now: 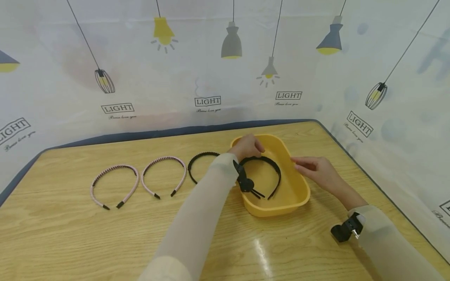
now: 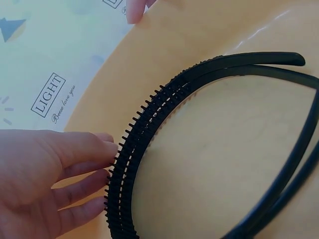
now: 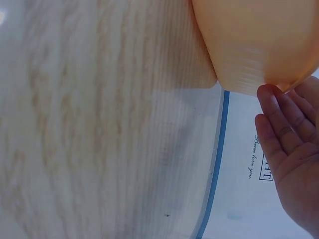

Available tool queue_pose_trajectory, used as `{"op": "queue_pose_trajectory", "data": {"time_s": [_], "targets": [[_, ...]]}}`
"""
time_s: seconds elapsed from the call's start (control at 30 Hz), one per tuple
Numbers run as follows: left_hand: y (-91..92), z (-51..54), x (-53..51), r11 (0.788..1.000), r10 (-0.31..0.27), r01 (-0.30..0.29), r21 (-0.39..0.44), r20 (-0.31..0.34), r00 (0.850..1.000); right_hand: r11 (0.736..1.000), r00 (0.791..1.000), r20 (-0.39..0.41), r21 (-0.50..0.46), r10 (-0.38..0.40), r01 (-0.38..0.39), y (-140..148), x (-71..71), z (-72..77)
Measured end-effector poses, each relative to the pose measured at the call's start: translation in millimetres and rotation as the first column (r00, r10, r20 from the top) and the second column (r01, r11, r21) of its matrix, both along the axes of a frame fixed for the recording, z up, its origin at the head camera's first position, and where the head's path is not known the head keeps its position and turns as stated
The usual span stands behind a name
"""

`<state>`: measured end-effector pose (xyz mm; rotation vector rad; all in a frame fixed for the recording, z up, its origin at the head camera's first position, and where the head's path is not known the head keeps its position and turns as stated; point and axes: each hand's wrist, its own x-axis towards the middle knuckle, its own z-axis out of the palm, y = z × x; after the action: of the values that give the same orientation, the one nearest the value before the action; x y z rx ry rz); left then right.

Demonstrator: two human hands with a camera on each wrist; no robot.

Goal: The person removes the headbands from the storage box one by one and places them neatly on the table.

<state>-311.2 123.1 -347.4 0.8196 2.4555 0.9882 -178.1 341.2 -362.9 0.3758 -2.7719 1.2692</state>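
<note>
In the head view, the left hand [image 1: 247, 147] is over the far left part of the yellow bin [image 1: 277, 212], just beside the black bands [image 1: 279, 174] which lie inside it. From here they look almost like one, and only the doubled ends suggest two. The right hand [image 1: 320, 171] is at the right rim, thumb and forefinger close to each other. This view alone shows the row on the table [image 1: 105, 249]: a first pink band [image 1: 114, 167], a second pink band [image 1: 166, 158] and a loose black band [image 1: 204, 153], which the left sleeve [image 1: 197, 210] partly covers.

In the left wrist view, it becomes clear that two black bands overlap in the bin, a little out of line, with small teeth along the arch. The fingers of the left hand are loosely bent and their tips meet the toothed edge; whether they pinch it or only touch it, I cannot tell.

In the right wrist view, one sees the bin from outside, on the side hidden in the head view. The fingers of the right hand are straight, their tips against this wall, and not closed around anything
</note>
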Motion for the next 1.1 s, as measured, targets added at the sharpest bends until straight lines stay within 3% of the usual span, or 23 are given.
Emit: {"op": "queue_pose_trajectory", "data": {"time_s": [0.43, 1.1], "targets": [[1.2, -0.7, -0.7, 0.992, -0.046, 0.041, -0.12, -0.04, 0.998, 1.0, 1.0, -0.004, -0.003, 0.001, -0.001, -0.9, 0.8, 0.6], [2.4, -0.7, -2.8, 0.994, -0.038, 0.031, -0.1, -0.071, 0.997, 1.0, 1.0, -0.004, 0.0, 0.005, -0.005, -0.4, 1.6, 0.4]]}}
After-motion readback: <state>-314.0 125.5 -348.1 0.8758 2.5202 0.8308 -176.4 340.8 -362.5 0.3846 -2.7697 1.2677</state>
